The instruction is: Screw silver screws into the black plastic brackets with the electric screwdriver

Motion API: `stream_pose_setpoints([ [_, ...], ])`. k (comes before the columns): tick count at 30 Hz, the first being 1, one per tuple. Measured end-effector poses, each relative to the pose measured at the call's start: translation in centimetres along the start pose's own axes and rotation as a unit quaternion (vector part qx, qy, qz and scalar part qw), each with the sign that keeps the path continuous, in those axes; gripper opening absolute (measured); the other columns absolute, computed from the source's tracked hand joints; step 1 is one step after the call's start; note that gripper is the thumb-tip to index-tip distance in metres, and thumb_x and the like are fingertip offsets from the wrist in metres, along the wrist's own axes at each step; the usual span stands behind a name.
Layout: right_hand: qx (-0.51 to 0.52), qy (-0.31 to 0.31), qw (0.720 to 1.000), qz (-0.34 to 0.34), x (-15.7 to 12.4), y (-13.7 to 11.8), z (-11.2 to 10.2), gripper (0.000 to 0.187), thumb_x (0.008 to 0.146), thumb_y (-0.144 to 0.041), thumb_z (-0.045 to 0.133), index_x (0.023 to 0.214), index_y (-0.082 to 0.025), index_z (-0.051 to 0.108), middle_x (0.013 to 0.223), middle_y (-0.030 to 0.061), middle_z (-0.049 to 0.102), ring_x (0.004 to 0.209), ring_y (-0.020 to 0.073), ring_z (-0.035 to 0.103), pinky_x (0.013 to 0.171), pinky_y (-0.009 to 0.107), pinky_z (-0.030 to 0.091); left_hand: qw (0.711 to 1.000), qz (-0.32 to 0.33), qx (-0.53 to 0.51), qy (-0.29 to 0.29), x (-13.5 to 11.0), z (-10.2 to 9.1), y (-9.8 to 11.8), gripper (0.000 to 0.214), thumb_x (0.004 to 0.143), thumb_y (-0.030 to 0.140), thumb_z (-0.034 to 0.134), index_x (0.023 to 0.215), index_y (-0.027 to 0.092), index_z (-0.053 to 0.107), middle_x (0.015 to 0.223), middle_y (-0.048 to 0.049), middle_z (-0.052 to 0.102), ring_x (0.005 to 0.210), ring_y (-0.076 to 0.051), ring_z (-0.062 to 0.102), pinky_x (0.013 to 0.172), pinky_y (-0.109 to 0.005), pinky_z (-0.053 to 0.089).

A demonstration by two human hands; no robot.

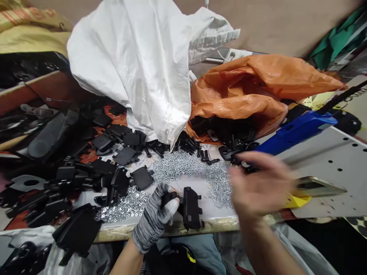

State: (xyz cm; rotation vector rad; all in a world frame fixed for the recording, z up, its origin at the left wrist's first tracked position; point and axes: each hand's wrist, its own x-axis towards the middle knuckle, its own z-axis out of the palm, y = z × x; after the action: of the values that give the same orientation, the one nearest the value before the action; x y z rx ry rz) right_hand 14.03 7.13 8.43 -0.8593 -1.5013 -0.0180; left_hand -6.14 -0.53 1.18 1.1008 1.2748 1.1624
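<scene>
My left hand [157, 215], in a grey knitted glove, is closed around the narrow end of a black plastic bracket [191, 208]. The bracket's wide, clipped head sticks out to the right of my fingers, above the table's front edge. My right hand [259, 187] is bare and smeared by motion, right of the screws. It overlaps the front end of a blue power screwdriver [295, 131]; whether it grips that tool or anything else cannot be seen. Small silver screws [179, 164] lie spread beyond the bracket. A heap of silver nuts [124, 206] sits left of my glove.
Black plastic parts [106, 168] pile up on the left. A white sack [137, 68] and an orange sack [243, 91] stand at the back. On the right, a phone [319, 187] lies on a perforated grey panel [338, 164], by a yellow piece [298, 200].
</scene>
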Motion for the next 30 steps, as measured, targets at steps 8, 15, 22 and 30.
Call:
stream_pose_setpoints([
  [8,0.116,0.075,0.949,0.284,5.0,9.3,-3.4,0.064,0.059,-0.016,0.089,0.108,-0.029,0.051,0.099,0.0021,0.064,0.087,0.0206,0.066,0.085,0.042,0.054,0.997,-0.067,-0.045,0.020,0.4,3.2,-2.5,0.024,0.076,0.039,0.069,0.086,0.020,0.057,0.087,-0.0025,0.063,0.083,-0.018,0.060,0.080,-0.033,0.051],
  [15,0.344,-0.061,0.870,0.347,0.2,-0.6,3.5,0.044,0.077,-0.026,0.071,0.117,-0.025,0.052,0.071,-0.0059,0.060,0.056,0.0132,0.061,0.055,0.031,0.053,0.996,-0.056,-0.036,0.064,0.5,4.1,-3.2,0.023,0.080,0.041,0.067,0.085,0.020,0.058,0.083,-0.0015,0.061,0.078,-0.018,0.059,0.076,-0.033,0.051],
  [22,0.407,-0.118,0.820,0.384,-2.6,-2.5,5.7,0.044,0.080,-0.027,0.071,0.116,-0.027,0.045,0.069,-0.0069,0.057,0.055,0.0129,0.060,0.054,0.031,0.052,0.993,-0.078,-0.076,0.048,0.5,4.2,-3.2,0.036,0.078,0.051,0.069,0.085,0.019,0.054,0.082,-0.0021,0.061,0.074,-0.017,0.055,0.072,-0.033,0.049],
  [30,0.379,-0.166,0.843,0.345,-3.6,-2.7,5.6,0.044,0.084,-0.034,0.070,0.116,-0.030,0.040,0.070,-0.0071,0.055,0.058,0.0148,0.060,0.060,0.034,0.052,0.991,-0.073,-0.109,0.013,0.7,4.1,-3.4,0.039,0.080,0.054,0.068,0.089,0.017,0.058,0.086,-0.0032,0.061,0.076,-0.016,0.053,0.072,-0.032,0.047],
])
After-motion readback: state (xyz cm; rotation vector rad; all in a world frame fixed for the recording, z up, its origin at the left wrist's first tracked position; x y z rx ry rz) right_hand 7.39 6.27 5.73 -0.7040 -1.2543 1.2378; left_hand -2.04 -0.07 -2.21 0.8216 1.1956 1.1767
